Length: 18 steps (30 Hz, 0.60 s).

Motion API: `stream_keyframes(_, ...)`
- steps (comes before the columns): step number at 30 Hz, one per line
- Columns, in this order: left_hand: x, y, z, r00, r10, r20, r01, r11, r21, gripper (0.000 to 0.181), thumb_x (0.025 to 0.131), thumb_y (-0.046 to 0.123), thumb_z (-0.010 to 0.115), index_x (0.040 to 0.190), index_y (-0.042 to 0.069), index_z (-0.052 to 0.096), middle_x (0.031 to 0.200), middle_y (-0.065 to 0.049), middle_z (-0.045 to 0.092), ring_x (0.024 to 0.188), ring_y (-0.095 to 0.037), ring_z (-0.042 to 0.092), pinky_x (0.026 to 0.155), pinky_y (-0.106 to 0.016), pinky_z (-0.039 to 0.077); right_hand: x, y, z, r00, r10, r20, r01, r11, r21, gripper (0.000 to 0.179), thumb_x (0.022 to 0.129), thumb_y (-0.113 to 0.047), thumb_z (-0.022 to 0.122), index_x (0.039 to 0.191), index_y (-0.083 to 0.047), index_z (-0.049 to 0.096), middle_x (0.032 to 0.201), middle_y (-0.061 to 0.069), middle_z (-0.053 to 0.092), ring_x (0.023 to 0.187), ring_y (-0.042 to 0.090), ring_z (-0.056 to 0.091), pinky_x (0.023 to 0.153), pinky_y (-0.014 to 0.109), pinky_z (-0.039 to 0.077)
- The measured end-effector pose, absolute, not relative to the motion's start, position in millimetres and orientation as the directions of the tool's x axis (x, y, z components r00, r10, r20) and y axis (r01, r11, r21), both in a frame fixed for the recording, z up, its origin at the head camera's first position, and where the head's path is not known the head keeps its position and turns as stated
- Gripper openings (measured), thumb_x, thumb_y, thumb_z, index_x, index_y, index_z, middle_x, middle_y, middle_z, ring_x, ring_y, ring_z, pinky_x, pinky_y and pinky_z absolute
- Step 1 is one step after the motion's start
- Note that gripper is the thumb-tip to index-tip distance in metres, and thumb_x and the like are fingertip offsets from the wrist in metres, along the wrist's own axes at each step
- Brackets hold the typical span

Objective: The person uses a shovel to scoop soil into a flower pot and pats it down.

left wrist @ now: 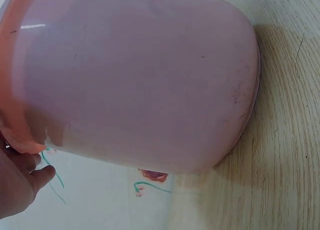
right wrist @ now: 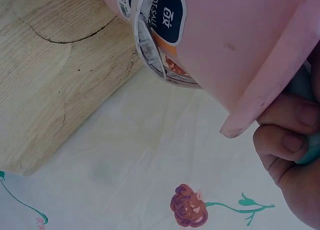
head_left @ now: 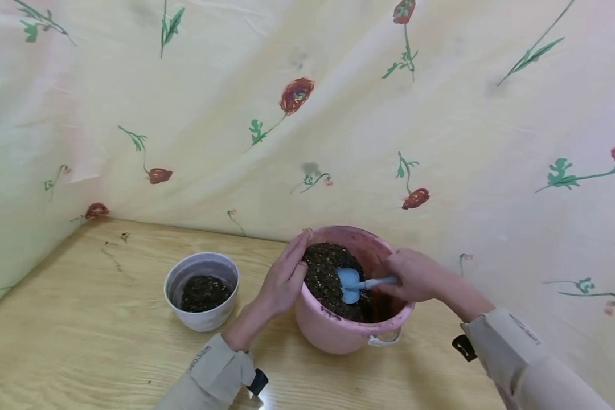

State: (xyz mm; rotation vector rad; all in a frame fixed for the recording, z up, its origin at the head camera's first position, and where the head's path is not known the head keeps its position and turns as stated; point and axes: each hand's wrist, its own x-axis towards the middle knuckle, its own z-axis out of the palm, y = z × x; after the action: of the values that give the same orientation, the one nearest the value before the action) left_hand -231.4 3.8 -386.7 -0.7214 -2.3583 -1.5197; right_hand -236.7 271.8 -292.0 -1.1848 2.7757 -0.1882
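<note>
A pink bucket (head_left: 333,336) with dark soil (head_left: 323,273) inside tilts a little on the wooden table in the head view. My left hand (head_left: 282,279) grips its left rim; in the left wrist view the fingers (left wrist: 42,177) show at the rim beside the bucket's wall (left wrist: 140,80). Over the bucket's right side, my right hand (head_left: 415,276) holds a small blue hand trowel (head_left: 349,282) by its handle, with the blade against the soil. The right wrist view shows curled fingers (right wrist: 292,140) round the handle, close to the bucket's rim.
To the left stands a white pot (head_left: 205,323) partly filled with soil. A white handle (head_left: 385,340) hangs on the bucket's near side. Flower-printed cloth (head_left: 225,114) rises behind the wooden table (head_left: 82,341) and along its left edge.
</note>
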Motion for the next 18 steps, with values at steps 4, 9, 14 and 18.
stream_keyframes(4, -232, 7, -389, -0.848, 0.288, 0.446, 0.525, 0.329, 0.785, 0.055, 0.098, 0.010, 0.037, 0.151, 0.005, 0.025, 0.159, -0.003, 0.022, 0.144, -0.021, 0.023, 0.117, -0.037, 0.020, -235, 276, -291, -0.671, -0.736, -0.083, -0.710, 0.671, -0.211, 0.011, 0.086, -0.019, 0.073, 0.075, -0.018, 0.072, 0.055, -0.019, 0.051, 0.050, -0.004, 0.037, 0.048, 0.018, 0.035)
stream_keyframes(9, -232, 8, -390, -0.853, 0.275, 0.443, 0.518, 0.336, 0.787, 0.055, 0.098, 0.010, 0.036, 0.151, 0.005, 0.025, 0.159, -0.003, 0.022, 0.145, -0.019, 0.022, 0.117, -0.035, 0.019, -235, 273, -291, -0.671, -0.739, -0.060, -0.715, 0.666, -0.213, 0.018, 0.086, -0.021, 0.072, 0.068, -0.019, 0.067, 0.052, -0.019, 0.045, 0.048, -0.004, 0.034, 0.045, 0.018, 0.032)
stream_keyframes(14, -233, 6, -389, -0.852, 0.255, 0.457, 0.520, 0.320, 0.792, 0.055, 0.097, 0.009, 0.037, 0.151, 0.005, 0.026, 0.158, -0.004, 0.023, 0.144, -0.020, 0.023, 0.117, -0.036, 0.020, -235, 266, -293, -0.708, -0.706, -0.012, -0.701, 0.705, -0.110, 0.027, 0.085, -0.027, 0.074, 0.065, -0.018, 0.057, 0.054, -0.015, 0.043, 0.049, -0.001, 0.035, 0.046, 0.020, 0.033)
stream_keyframes(18, -233, 6, -390, -0.851, 0.262, 0.455, 0.522, 0.321, 0.790, 0.055, 0.097, 0.009, 0.037, 0.151, 0.006, 0.026, 0.158, -0.004, 0.023, 0.144, -0.019, 0.023, 0.117, -0.036, 0.021, -234, 266, -294, -0.723, -0.691, -0.019, -0.684, 0.719, -0.121, 0.019, 0.084, -0.025, 0.075, 0.071, -0.017, 0.064, 0.056, -0.015, 0.047, 0.051, -0.001, 0.037, 0.047, 0.020, 0.035)
